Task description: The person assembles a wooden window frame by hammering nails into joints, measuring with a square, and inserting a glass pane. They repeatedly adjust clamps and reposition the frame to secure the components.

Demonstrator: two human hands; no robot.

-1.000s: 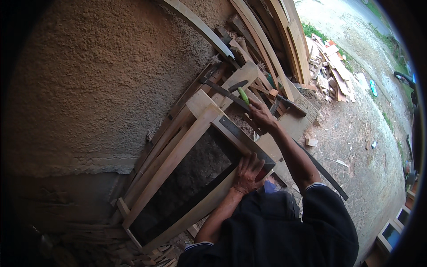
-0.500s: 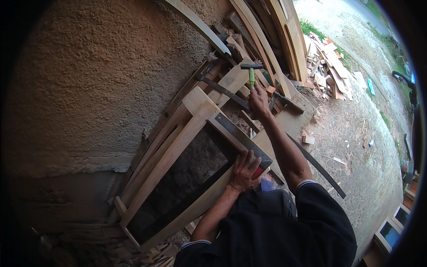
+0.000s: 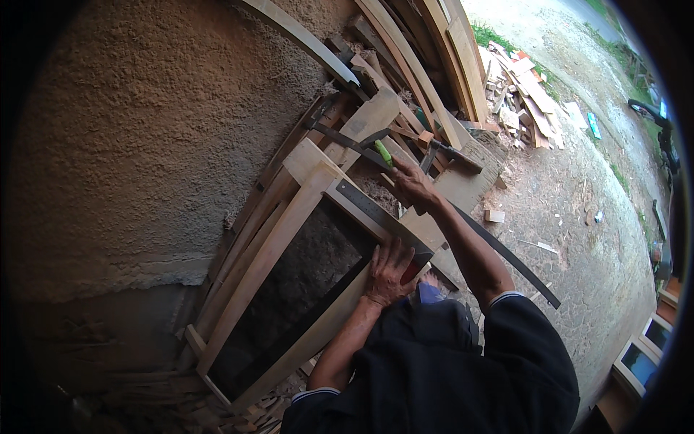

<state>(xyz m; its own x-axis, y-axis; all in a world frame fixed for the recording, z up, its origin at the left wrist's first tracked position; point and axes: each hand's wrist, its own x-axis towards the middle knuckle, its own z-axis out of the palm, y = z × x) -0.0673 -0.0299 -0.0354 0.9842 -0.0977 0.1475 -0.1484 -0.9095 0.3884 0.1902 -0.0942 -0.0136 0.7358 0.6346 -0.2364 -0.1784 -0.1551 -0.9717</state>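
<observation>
My right hand (image 3: 415, 186) grips a hammer by its green handle (image 3: 383, 152). The dark hammer head (image 3: 374, 137) is just beyond the upper corner of a wooden frame (image 3: 264, 271), over a long bar clamp (image 3: 512, 262). My left hand (image 3: 389, 276) lies flat with fingers stretched on the frame's right corner. Beneath its fingertips runs a dark flat metal strip (image 3: 361, 204) with small holes, lying along the frame's short side. Something red (image 3: 410, 272) shows partly beside the left palm; its kind is hidden.
A rough earthen wall (image 3: 159, 137) rises on the left. Curved wooden pieces (image 3: 416, 69) lean at the top, near a pile of offcuts (image 3: 524, 98). A small wood block (image 3: 495, 216) lies on the ground. Glazed frames (image 3: 640, 358) stand at the lower right.
My right hand has brought the hammer down and left, toward the frame's upper corner, and the hammer has tilted. The left hand stays on the frame. The whole view has shifted slightly.
</observation>
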